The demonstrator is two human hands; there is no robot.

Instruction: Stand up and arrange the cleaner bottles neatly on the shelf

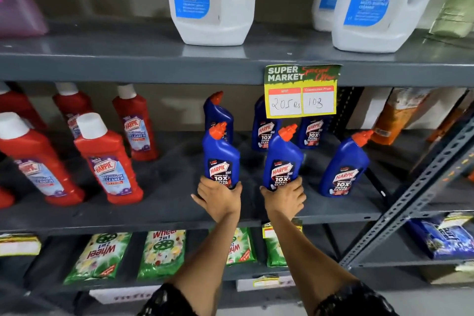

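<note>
On the grey middle shelf [164,215] stand several blue Harpic cleaner bottles with orange caps. My left hand [218,199] grips the base of one upright blue bottle [221,159]. My right hand [283,197] grips the base of a second upright blue bottle [282,161] beside it. A third blue bottle [345,167] stands free to the right, leaning slightly. Three more blue bottles stand behind, one [218,113] at the back left, two [264,131] partly hidden by a price tag.
Red Harpic bathroom cleaner bottles [109,161] fill the shelf's left half. A yellow price tag [301,92] hangs from the upper shelf, which carries large white cleaner jugs [213,0]. Green Wheel detergent packs [161,254] lie on the shelf below. A slotted metal upright [410,200] slants at the right.
</note>
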